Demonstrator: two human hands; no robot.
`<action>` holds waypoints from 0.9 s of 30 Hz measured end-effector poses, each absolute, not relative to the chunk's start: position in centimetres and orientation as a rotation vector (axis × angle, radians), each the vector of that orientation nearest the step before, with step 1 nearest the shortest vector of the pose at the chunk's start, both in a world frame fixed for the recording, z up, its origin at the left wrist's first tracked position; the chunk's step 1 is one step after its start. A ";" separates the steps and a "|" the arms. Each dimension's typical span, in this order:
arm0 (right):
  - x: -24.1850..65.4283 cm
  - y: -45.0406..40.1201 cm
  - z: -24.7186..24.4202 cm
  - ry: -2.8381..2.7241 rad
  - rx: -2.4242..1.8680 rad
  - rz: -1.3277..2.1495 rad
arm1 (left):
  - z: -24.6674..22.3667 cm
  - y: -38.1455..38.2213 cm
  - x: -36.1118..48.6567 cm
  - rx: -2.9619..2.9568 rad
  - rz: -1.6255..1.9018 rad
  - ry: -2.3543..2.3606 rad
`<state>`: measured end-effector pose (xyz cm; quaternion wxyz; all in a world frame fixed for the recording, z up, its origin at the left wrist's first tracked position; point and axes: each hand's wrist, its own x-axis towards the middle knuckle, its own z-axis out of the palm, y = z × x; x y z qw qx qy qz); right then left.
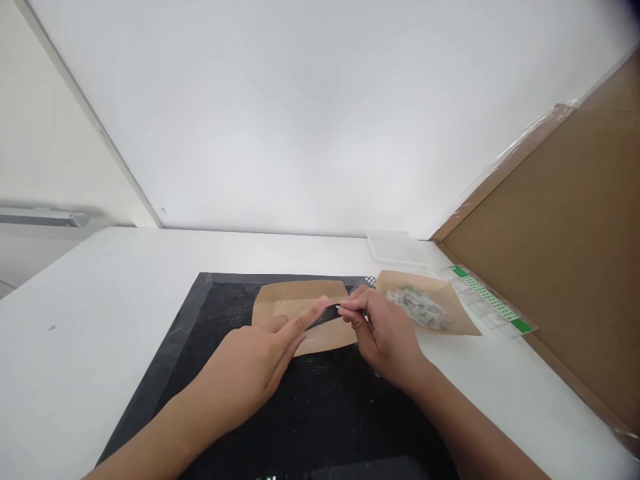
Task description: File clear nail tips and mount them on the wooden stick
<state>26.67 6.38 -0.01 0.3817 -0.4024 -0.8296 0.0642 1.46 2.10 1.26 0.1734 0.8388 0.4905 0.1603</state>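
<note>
Both hands meet over a brown paper tray that sits on a black mat. Between them is a small thin strip, dark with a pale edge; its exact kind is too small to make out. My left hand pinches the strip's left end between thumb and fingers. At the other end, the thumb and fingertips of my right hand are closed on it. A second brown paper tray, just beyond my right hand, holds a heap of small clear packets.
Behind the second tray lies a shallow clear plastic lid or box. A clear compartment case with a green and white label strip rests beside a brown cardboard panel on the right. White walls bound the white table.
</note>
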 end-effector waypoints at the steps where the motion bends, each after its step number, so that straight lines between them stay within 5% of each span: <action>1: 26.7 6.4 -0.1 -2.138 -1.041 0.112 | 1.2 2.1 1.6 2.340 0.467 1.449; 11: 26.3 6.0 -0.3 -2.208 -1.099 -0.217 | 1.6 1.4 2.9 1.793 0.618 1.349; 27: 24.9 5.2 -0.7 -1.966 -1.086 0.295 | 2.5 0.8 3.2 1.238 0.631 1.144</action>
